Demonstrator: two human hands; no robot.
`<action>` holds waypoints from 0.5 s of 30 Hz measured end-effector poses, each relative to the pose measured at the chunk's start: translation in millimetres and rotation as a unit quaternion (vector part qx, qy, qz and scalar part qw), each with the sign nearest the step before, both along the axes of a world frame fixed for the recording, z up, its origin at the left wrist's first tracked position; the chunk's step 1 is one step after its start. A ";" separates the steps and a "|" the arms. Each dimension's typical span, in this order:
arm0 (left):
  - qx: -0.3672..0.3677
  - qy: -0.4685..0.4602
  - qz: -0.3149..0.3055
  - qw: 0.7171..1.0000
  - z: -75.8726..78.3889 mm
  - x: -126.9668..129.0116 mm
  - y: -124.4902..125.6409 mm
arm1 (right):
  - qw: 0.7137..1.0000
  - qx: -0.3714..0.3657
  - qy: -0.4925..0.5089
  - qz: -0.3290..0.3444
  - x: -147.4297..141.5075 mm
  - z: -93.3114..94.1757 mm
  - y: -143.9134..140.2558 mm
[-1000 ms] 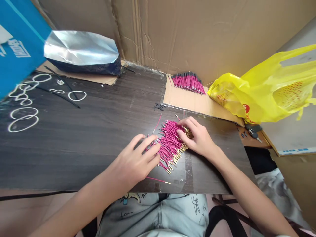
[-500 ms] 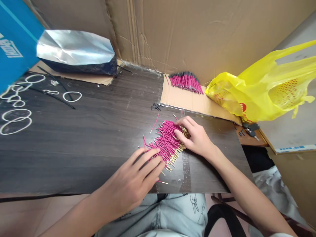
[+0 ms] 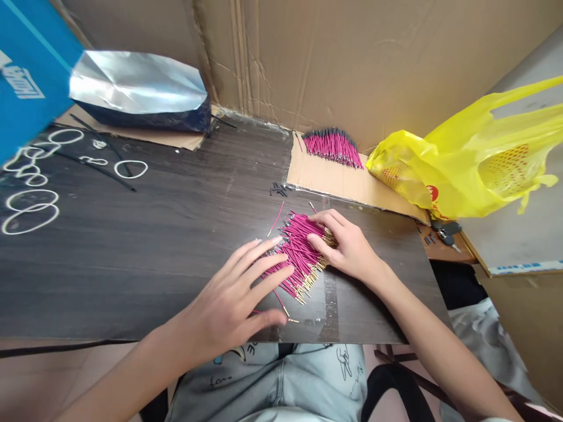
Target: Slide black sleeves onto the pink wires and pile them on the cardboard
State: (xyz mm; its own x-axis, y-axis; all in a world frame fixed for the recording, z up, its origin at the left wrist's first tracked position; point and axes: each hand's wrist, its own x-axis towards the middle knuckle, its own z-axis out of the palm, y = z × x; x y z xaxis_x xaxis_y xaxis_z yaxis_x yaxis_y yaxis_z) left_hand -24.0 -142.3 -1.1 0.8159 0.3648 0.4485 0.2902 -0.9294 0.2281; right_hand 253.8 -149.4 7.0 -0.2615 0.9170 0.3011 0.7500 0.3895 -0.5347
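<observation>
A loose heap of short pink wires with gold tips (image 3: 299,251) lies on the dark wooden table (image 3: 132,246). My left hand (image 3: 233,299) lies flat with fingers spread, its fingertips pressing on the heap's left side. My right hand (image 3: 341,243) rests on the heap's right side, fingers curled over the gold ends. Neither hand has lifted a wire. A few stray wires lie beside the heap.
A neat batch of pink wires (image 3: 332,146) lies on a cardboard sheet (image 3: 334,179) at the back. A yellow plastic bag (image 3: 475,158) sits right, a silver foil bag (image 3: 136,88) and blue box (image 3: 26,64) left. White rings (image 3: 30,208) and black tube bits (image 3: 278,189) lie about.
My left hand slid up and right from the table's near edge onto the heap's left side, pushing the wires together. My right hand has stayed on the heap.
</observation>
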 end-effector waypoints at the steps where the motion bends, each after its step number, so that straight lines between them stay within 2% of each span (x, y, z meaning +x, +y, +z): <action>1: -0.019 0.009 -0.009 1.000 -0.3 -1.3 -0.9 | 1.000 0.000 -0.001 0.001 0.1 0.2 -0.1; 4: -0.044 0.061 -0.020 0.997 -3.4 -7.8 1.5 | 1.000 0.001 -0.003 0.005 0.3 0.6 -0.2; 8: 0.015 0.069 0.024 0.997 -7.0 -8.6 18.4 | 1.000 0.005 -0.004 0.012 0.1 0.8 0.1; 15: 0.052 0.103 0.077 0.990 -3.0 20.7 42.8 | 0.999 0.020 0.016 0.040 -3.1 -0.7 0.7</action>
